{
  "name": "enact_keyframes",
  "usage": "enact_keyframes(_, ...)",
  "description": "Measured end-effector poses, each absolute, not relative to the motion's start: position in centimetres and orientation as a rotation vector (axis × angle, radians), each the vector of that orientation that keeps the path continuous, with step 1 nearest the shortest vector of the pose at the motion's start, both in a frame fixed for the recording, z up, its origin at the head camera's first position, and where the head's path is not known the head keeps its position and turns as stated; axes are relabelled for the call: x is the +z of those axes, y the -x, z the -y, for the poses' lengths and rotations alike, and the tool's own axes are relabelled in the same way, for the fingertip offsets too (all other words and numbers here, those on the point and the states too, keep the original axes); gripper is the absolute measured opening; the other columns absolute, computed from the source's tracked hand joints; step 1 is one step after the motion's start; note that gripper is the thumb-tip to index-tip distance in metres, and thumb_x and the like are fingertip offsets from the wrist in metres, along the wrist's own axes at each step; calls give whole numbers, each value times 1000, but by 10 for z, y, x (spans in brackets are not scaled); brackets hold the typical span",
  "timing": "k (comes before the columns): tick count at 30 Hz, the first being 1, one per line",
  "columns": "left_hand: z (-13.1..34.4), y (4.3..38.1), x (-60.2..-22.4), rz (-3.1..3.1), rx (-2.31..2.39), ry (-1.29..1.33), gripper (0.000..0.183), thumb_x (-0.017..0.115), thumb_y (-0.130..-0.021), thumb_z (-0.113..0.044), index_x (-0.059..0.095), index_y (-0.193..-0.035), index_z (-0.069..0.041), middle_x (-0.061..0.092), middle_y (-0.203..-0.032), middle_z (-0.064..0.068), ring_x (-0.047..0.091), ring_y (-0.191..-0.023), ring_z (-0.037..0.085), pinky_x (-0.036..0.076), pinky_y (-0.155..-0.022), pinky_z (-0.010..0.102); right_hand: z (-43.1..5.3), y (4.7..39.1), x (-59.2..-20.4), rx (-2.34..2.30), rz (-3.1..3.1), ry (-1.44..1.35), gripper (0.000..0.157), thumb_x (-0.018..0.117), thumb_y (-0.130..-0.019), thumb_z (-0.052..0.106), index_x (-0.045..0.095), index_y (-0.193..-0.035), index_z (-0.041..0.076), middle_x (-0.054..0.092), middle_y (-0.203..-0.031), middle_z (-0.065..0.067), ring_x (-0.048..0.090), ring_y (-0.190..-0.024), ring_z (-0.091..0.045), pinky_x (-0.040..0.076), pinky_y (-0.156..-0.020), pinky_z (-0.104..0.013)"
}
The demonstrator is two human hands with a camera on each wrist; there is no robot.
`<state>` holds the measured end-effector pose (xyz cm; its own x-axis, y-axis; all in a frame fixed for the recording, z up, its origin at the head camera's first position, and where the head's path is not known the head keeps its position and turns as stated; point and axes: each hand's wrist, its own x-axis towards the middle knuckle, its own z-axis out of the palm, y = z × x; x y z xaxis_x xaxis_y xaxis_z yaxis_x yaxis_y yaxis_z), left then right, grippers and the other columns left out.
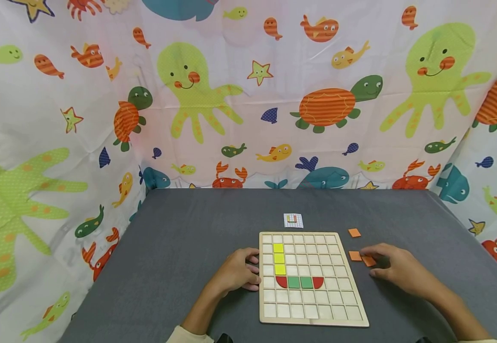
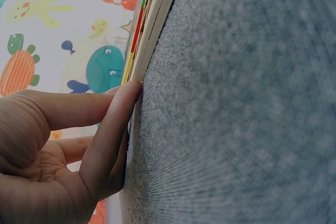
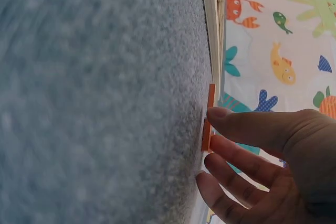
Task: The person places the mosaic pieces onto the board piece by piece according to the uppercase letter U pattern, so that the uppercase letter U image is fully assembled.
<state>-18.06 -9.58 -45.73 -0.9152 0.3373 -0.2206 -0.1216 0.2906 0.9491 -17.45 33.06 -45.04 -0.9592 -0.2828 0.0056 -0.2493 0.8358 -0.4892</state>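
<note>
My left hand [image 1: 235, 271] rests its thumb and fingertips along the left edge of a wooden grid board [image 1: 308, 322]; the left wrist view shows them right at the rim. On the board, several yellow square tiles [image 1: 279, 258] form a column. Below it runs a row of green squares [image 1: 293, 282] with a rounded red piece [image 1: 281, 282] at each end. Right of the board, my right hand [image 1: 396, 267] pinches an orange square tile [image 1: 369, 261] between thumb and finger, low at the table. Another orange tile [image 1: 354, 256] lies just beside its fingertips.
A third orange tile [image 1: 354, 233] lies farther back. Behind the board is a small card [image 1: 293, 220] printed with a gridded pattern of colours. The grey table [image 1: 197, 214] meets a curtain [image 1: 231, 157] with sea-animal prints at the back and sides.
</note>
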Motion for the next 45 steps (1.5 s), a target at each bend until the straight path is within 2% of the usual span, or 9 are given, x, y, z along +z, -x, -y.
enact_keyframes(4, 95, 181, -457, -2185, 1659, -192, 74, 77, -79, 18, 53, -149, 5, 58, -122, 18, 69, -93, 23, 69, -65, 39, -334, 174, -452, -748, -2949, 421, 39, 88, -84, 12, 77, -121, 11, 74, -115, -1, 66, -99, -17, 61, -83, -39)
enact_keyframes(7, 95, 181, -457, -2187, 1656, -194, 74, 77, -79, 17, 53, -149, 5, 58, -122, 18, 68, -94, 23, 69, -65, 39, -336, 174, -452, -742, -2953, 423, 36, 88, -84, 12, 79, -119, 13, 73, -113, 2, 63, -94, -10, 58, -77, -30)
enact_keyframes(18, 95, 181, -458, -2182, 1657, -197, 75, 77, -79, 18, 53, -149, 5, 59, -121, 17, 68, -94, 23, 69, -65, 39, -340, 174, -453, -715, -2974, 486, 30, 87, -84, 14, 81, -113, 13, 69, -102, 8, 55, -85, -2, 52, -70, -26)
enact_keyframes(26, 95, 181, -457, -2181, 1661, -200, 74, 76, -80, 18, 53, -149, 6, 58, -121, 17, 67, -93, 23, 69, -65, 39, -329, 175, -448, -735, -2974, 457, 28, 87, -86, 19, 81, -113, 14, 67, -98, 9, 54, -85, -4, 49, -68, -24)
enact_keyframes(36, 97, 182, -458, -2167, 1674, -189, 74, 76, -79, 18, 53, -148, 6, 58, -121, 18, 68, -93, 23, 69, -64, 39, -301, 177, -446, -874, -2935, 597, 33, 88, -87, 20, 80, -118, 13, 70, -106, 7, 57, -88, -4, 54, -72, -25)
enact_keyframes(45, 97, 181, -457, -2158, 1669, -182, 74, 76, -80, 18, 54, -149, 5, 58, -122, 17, 68, -95, 24, 69, -65, 39, -275, 182, -447, -985, -2861, 691, 32, 88, -85, 15, 79, -115, 9, 66, -95, 7, 58, -86, -6, 53, -70, -25)
